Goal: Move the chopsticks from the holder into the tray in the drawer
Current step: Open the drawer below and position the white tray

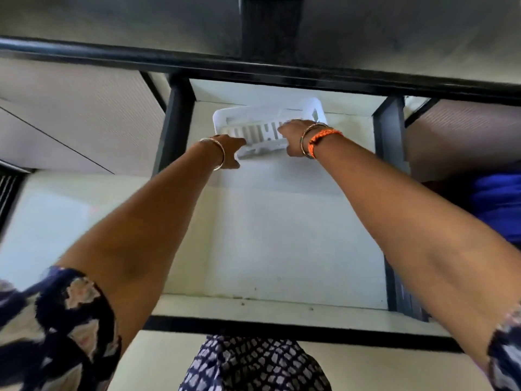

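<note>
**Both hands on the white tray at the back of the open drawer**

One white slotted tray point(267, 128) lies at the far end of the drawer point(282, 235), tilted askew so its right corner sits farther back than its left. The picture is blurred; no chopsticks can be made out in the tray or in either hand.

Two bare arms reach forward and down into the drawer, nearly straight at the elbows, converging on the tray. The left hand point(231, 150) meets the tray's near-left corner, thumb side against the plastic edge; its fingers are too smeared to tell how far they close, though the hand is touching the rim. The right hand point(293, 138) lies on the tray's near-right part, wrist bent, fingers hidden behind the hand, so whether it clasps the rim or merely rests there cannot be told.

The left wrist bears one metal bangle point(218, 153). The right wrist bears a thin bangle point(306, 136) and one orange braided band point(324, 138) just beside it.

The drawer floor is white and bare around the tray, framed by dark rails. A dark ribbed holder point(269, 24) stands on the grey counter above, beyond the drawer. Patterned navy sleeves point(56, 320) show at both lower corners.
</note>
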The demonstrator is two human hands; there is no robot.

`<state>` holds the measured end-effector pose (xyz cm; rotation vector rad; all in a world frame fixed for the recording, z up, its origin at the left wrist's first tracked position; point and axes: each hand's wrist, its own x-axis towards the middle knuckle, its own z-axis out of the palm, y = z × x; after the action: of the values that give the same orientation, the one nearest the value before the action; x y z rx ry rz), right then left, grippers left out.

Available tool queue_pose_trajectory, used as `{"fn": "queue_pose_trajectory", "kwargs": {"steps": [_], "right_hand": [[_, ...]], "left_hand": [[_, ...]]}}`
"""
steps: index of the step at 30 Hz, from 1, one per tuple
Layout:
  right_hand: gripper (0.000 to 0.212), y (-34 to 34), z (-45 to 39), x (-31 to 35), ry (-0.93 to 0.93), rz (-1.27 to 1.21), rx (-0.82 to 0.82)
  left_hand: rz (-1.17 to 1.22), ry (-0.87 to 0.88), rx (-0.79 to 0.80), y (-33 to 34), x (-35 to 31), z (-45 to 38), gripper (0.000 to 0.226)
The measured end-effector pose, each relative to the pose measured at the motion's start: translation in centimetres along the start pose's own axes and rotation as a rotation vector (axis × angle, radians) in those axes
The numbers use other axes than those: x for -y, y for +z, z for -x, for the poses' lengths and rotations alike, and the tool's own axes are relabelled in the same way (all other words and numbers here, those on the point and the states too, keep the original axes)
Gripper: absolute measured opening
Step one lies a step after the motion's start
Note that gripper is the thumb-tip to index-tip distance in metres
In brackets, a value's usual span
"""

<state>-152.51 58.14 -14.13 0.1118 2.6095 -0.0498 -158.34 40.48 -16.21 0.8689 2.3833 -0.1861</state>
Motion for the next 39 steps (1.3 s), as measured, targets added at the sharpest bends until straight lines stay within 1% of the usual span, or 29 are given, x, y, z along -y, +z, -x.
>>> {"fn": "queue_pose_trajectory", "kwargs": {"steps": [1,3,6,10,13,16,20,26,29,33,39], "right_hand": [[0.042,0.0,-0.7,-0.2,0.009,0.000,0.042],[0.041,1.1,-1.2,-0.5,0.032,-0.006,0.087],[0.035,3.3,0.3,-0.9,0.038,-0.092,0.044],[0.037,7.1,6.1,0.4,0.042,-0.183,0.055],[0.037,9.8,11.2,2.3,0.059,-0.206,0.115],[0.038,11.4,14.5,3.6,0.067,-0.222,0.162],[0.040,12.3,16.9,4.5,0.086,-0.234,0.213],[0.042,13.2,18.6,5.4,0.089,-0.204,0.225],[0.046,13.0,18.4,5.3,0.106,-0.247,0.236],[0.048,13.0,18.6,5.3,0.117,-0.282,0.214],[0.041,12.9,18.4,5.5,0.174,-0.271,0.169]], "left_hand": [[0.006,-0.014,0.017,0.2,0.1,-0.8,0.059],[0.054,-0.033,-0.009,0.8,0.0,-1.5,0.052],[0.073,0.003,-0.042,1.7,-0.3,-0.5,0.049],[-0.031,0.086,-0.031,5.3,-0.6,3.4,0.053],[-0.031,0.143,-0.009,7.9,-2.1,7.2,0.049],[0.003,0.138,0.041,9.6,-3.5,10.2,0.051],[0.044,0.117,0.082,11.4,-4.7,12.7,0.055],[0.035,0.091,0.040,12.0,-5.4,14.6,0.055],[0.011,0.092,0.036,11.8,-5.6,14.5,0.054],[-0.005,0.129,0.027,11.9,-5.3,14.1,0.055],[-0.086,0.177,0.018,12.8,-4.9,13.2,0.053]]}}
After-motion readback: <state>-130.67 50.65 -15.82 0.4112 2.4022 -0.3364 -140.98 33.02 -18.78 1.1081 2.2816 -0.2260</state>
